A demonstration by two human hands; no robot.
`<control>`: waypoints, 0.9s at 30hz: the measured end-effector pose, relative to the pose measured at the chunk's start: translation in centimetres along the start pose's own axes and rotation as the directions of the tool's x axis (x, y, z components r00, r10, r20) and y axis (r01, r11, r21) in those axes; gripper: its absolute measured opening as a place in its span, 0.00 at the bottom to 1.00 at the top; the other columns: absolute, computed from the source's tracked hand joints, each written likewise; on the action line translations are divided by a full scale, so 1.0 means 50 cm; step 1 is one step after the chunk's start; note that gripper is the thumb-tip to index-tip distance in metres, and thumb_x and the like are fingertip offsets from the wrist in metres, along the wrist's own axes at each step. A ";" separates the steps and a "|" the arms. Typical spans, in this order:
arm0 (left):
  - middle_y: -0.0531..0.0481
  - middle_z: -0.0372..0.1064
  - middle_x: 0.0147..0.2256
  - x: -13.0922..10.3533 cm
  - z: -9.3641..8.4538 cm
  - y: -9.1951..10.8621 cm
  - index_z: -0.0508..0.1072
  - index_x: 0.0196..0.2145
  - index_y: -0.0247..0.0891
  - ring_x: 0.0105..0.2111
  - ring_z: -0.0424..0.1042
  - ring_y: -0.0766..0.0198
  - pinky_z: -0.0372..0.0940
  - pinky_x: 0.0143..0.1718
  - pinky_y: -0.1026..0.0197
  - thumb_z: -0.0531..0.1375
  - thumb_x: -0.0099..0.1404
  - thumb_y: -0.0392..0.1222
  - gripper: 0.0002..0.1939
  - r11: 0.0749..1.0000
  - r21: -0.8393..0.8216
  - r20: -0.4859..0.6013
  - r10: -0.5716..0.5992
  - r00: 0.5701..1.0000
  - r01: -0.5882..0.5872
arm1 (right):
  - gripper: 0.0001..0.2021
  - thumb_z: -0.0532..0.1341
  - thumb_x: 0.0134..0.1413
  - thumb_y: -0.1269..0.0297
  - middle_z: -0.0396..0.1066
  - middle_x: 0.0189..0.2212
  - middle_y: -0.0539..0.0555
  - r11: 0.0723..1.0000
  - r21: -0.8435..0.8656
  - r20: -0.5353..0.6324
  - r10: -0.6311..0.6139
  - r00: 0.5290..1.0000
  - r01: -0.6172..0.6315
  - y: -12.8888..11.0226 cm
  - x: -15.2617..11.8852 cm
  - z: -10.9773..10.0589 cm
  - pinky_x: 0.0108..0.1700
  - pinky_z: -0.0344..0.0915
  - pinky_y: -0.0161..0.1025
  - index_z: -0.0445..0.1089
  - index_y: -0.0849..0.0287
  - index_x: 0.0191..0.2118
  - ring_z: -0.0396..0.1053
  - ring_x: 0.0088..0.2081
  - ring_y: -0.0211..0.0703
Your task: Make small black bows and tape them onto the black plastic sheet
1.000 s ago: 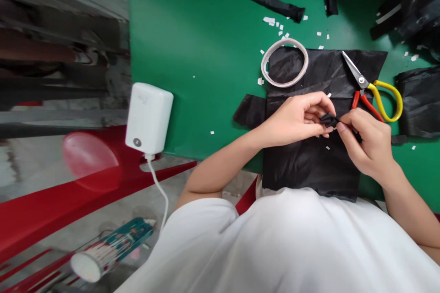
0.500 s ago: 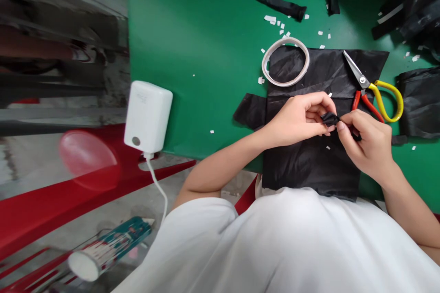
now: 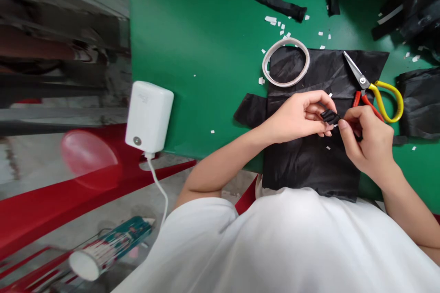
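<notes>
Between my two hands is a small gathered piece of black fabric (image 3: 330, 117), folded into pleats. The thumb and fingers of my left hand (image 3: 302, 116) pinch its left end, while my right hand (image 3: 367, 137) grips the right end between thumb and forefinger. A tiny white bit shows at the pinch. Both hands hover over a larger black fabric sheet (image 3: 309, 165) that reaches from the green table to my lap. Scissors (image 3: 363, 80) with yellow and red handles lie just beyond my right hand. A roll of white tape (image 3: 266, 66) rests on the sheet's far left part.
White paper scraps (image 3: 271, 20) are scattered over the green table (image 3: 192, 32). A rolled black fabric strip (image 3: 275, 2) lies at the back; more black fabric (image 3: 421, 103) is at the right. A white box with a cable (image 3: 149, 116) sits at the left edge, above a red chair (image 3: 85, 183).
The small black fabric between my fingers has turned slightly, showing more of its pleats. My hands have shifted only a little; the tape and scissors stay where they were.
</notes>
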State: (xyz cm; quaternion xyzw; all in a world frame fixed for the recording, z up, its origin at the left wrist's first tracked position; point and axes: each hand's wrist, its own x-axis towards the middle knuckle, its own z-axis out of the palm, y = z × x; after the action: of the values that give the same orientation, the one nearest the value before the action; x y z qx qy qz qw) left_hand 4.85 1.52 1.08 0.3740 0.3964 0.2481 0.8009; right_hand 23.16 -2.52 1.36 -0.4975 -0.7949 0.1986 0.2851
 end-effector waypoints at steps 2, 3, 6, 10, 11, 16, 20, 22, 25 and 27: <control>0.56 0.73 0.25 0.000 0.001 0.001 0.66 0.34 0.32 0.24 0.76 0.73 0.71 0.29 0.73 0.63 0.53 0.23 0.13 1.000 -0.001 -0.014 0.000 1.000 0.000 | 0.07 0.59 0.58 0.72 0.63 0.26 0.49 0.995 -0.074 -0.043 -0.065 0.997 0.061 0.005 -0.001 0.001 0.26 0.58 0.35 0.59 0.56 0.37 0.59 0.25 0.36; 0.56 0.73 0.25 0.000 0.001 0.002 0.66 0.34 0.32 0.24 0.76 0.73 0.71 0.29 0.73 0.63 0.53 0.23 0.13 1.000 0.001 -0.020 0.000 1.000 0.000 | 0.08 0.60 0.57 0.73 0.63 0.26 0.49 0.989 -0.106 -0.049 -0.108 0.993 0.102 0.007 -0.001 0.000 0.28 0.59 0.36 0.59 0.56 0.38 0.60 0.26 0.37; 0.57 0.72 0.24 0.000 0.002 0.002 0.66 0.34 0.32 0.24 0.75 0.73 0.71 0.28 0.73 0.63 0.52 0.23 0.13 1.000 0.003 -0.031 0.000 1.000 0.000 | 0.08 0.61 0.56 0.73 0.65 0.27 0.52 0.957 -0.189 -0.005 -0.225 0.974 0.220 0.012 0.001 -0.003 0.30 0.62 0.39 0.60 0.56 0.36 0.61 0.29 0.42; 0.58 0.71 0.24 -0.001 0.003 0.001 0.66 0.33 0.33 0.23 0.74 0.75 0.70 0.27 0.74 0.63 0.52 0.23 0.13 1.000 -0.002 -0.029 0.000 1.000 0.000 | 0.07 0.60 0.56 0.74 0.66 0.26 0.54 0.940 -0.213 0.055 -0.263 0.963 0.268 0.013 0.005 -0.004 0.29 0.60 0.40 0.61 0.57 0.34 0.61 0.29 0.43; 0.58 0.71 0.24 -0.001 0.003 0.001 0.66 0.33 0.33 0.23 0.74 0.75 0.70 0.27 0.74 0.63 0.52 0.23 0.13 1.000 0.000 -0.026 0.001 1.000 -0.001 | 0.06 0.59 0.56 0.74 0.67 0.26 0.54 0.944 -0.199 0.059 -0.258 0.964 0.264 0.013 0.005 -0.004 0.29 0.60 0.40 0.61 0.57 0.34 0.61 0.29 0.43; 0.58 0.71 0.24 -0.003 0.003 0.004 0.65 0.34 0.33 0.23 0.74 0.74 0.71 0.27 0.73 0.63 0.53 0.24 0.13 1.000 0.016 -0.006 -0.005 1.000 0.005 | 0.06 0.58 0.57 0.75 0.66 0.26 0.54 0.968 -0.095 0.073 -0.227 0.971 0.234 0.012 0.003 -0.002 0.29 0.60 0.40 0.62 0.58 0.34 0.60 0.29 0.43; 0.59 0.70 0.23 -0.003 0.002 0.007 0.65 0.34 0.34 0.23 0.74 0.74 0.71 0.26 0.73 0.63 0.53 0.25 0.14 1.000 0.028 0.012 -0.012 1.000 0.012 | 0.06 0.57 0.56 0.76 0.64 0.26 0.53 0.979 -0.006 0.080 -0.205 0.976 0.206 0.011 0.002 -0.002 0.29 0.59 0.39 0.62 0.58 0.33 0.59 0.29 0.42; 0.59 0.70 0.23 -0.003 0.002 0.008 0.64 0.34 0.34 0.23 0.75 0.73 0.70 0.26 0.73 0.63 0.52 0.25 0.14 1.000 0.027 0.022 -0.013 1.000 0.013 | 0.07 0.57 0.57 0.76 0.63 0.26 0.53 0.980 0.038 0.084 -0.197 0.977 0.194 0.011 0.002 -0.003 0.30 0.59 0.39 0.61 0.57 0.33 0.58 0.29 0.41; 0.59 0.70 0.23 -0.005 0.002 0.007 0.64 0.34 0.33 0.23 0.74 0.73 0.71 0.26 0.72 0.63 0.52 0.24 0.14 1.000 0.021 0.036 -0.017 0.999 0.016 | 0.07 0.57 0.57 0.76 0.63 0.25 0.52 0.979 0.087 0.098 -0.191 0.977 0.183 0.011 0.003 -0.004 0.30 0.59 0.39 0.61 0.57 0.33 0.58 0.28 0.41; 0.59 0.70 0.22 -0.005 0.003 0.007 0.64 0.34 0.34 0.22 0.74 0.73 0.71 0.25 0.72 0.64 0.52 0.25 0.14 0.999 0.023 0.046 -0.025 0.999 0.023 | 0.07 0.57 0.57 0.76 0.62 0.25 0.52 0.978 0.118 0.115 -0.188 0.975 0.174 0.010 0.003 -0.005 0.30 0.58 0.39 0.61 0.57 0.32 0.57 0.28 0.40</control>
State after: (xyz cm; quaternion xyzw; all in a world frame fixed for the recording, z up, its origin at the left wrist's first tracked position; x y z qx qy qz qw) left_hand 4.77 1.49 1.53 0.3839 0.3851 0.2252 0.8084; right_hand 23.62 -2.14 1.29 -0.3933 -0.8415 0.2451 0.2777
